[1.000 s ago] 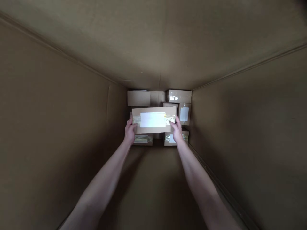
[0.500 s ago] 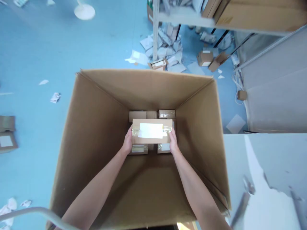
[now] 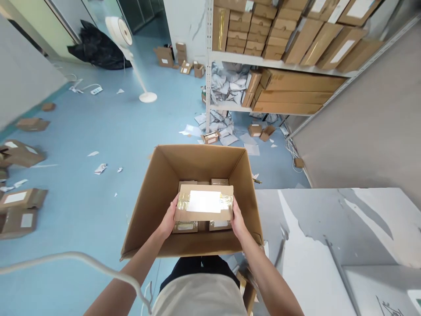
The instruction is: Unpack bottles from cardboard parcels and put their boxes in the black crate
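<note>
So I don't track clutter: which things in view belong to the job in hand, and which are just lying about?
In the job:
- labelled box, held between left hand and right hand
- large open carton
- smaller boxes inside it

Lying about:
- paper scraps
- black bag
- boxes at far left

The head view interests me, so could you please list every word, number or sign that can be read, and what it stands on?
No text can be read.
White label on the held box: washed out, nothing legible.
Inner-box labels, inside the carton: too small to read.
Shelf-box labels: too small and blurred.
Floor-box labels, at left: too small.
Dark marks on the white surface, lower right: like handwriting, but illegible.
</note>
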Demonstrator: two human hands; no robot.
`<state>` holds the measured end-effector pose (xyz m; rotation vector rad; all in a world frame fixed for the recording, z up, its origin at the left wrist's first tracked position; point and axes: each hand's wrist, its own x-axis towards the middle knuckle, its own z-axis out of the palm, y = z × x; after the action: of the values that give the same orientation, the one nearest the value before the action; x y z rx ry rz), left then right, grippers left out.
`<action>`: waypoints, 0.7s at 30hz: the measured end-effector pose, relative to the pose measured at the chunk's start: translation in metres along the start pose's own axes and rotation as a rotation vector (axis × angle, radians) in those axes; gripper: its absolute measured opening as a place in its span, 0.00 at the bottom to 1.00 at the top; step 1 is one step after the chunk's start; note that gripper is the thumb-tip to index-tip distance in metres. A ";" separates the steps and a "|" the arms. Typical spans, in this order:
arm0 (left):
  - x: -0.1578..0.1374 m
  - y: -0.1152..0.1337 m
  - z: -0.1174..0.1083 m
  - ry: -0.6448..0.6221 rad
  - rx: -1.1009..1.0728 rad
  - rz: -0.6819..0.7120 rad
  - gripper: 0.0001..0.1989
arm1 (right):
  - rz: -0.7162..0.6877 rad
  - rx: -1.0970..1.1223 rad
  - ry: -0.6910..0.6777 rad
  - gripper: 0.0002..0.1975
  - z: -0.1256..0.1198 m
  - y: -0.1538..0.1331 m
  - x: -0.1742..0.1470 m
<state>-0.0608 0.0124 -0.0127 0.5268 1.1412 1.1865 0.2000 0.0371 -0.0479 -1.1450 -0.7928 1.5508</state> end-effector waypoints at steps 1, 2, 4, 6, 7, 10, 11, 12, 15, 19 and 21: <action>-0.012 0.005 0.004 -0.020 -0.006 0.011 0.37 | -0.012 -0.007 -0.009 0.33 0.000 -0.007 -0.009; -0.023 0.008 0.008 -0.040 -0.011 0.023 0.37 | -0.026 -0.012 -0.015 0.33 0.001 -0.013 -0.017; -0.041 0.015 0.014 -0.075 -0.021 0.048 0.38 | -0.057 -0.018 -0.020 0.33 0.001 -0.021 -0.030; -0.052 0.020 0.018 -0.096 -0.024 0.062 0.39 | -0.089 -0.018 -0.021 0.34 0.002 -0.027 -0.041; -0.055 0.021 0.019 -0.104 -0.022 0.064 0.39 | -0.101 -0.016 -0.019 0.35 0.002 -0.029 -0.045; -0.057 0.025 0.020 -0.127 0.002 0.070 0.39 | -0.135 -0.001 -0.003 0.35 0.007 -0.033 -0.057; -0.056 0.027 0.020 -0.136 0.014 0.073 0.39 | -0.152 0.006 0.007 0.35 0.009 -0.034 -0.060; -0.055 0.028 0.019 -0.145 0.026 0.075 0.39 | -0.163 0.013 0.016 0.35 0.011 -0.035 -0.063; -0.048 0.033 0.018 -0.178 0.064 0.066 0.37 | -0.174 0.028 0.052 0.35 0.015 -0.038 -0.073; -0.037 0.035 0.024 -0.267 0.106 0.022 0.37 | -0.216 0.044 0.151 0.35 0.013 -0.037 -0.089; -0.031 0.032 0.032 -0.324 0.130 -0.015 0.38 | -0.254 0.059 0.220 0.36 0.006 -0.035 -0.101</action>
<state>-0.0448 0.0027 0.0390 0.7788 0.9446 0.9758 0.2100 -0.0495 0.0140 -1.1037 -0.7101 1.2086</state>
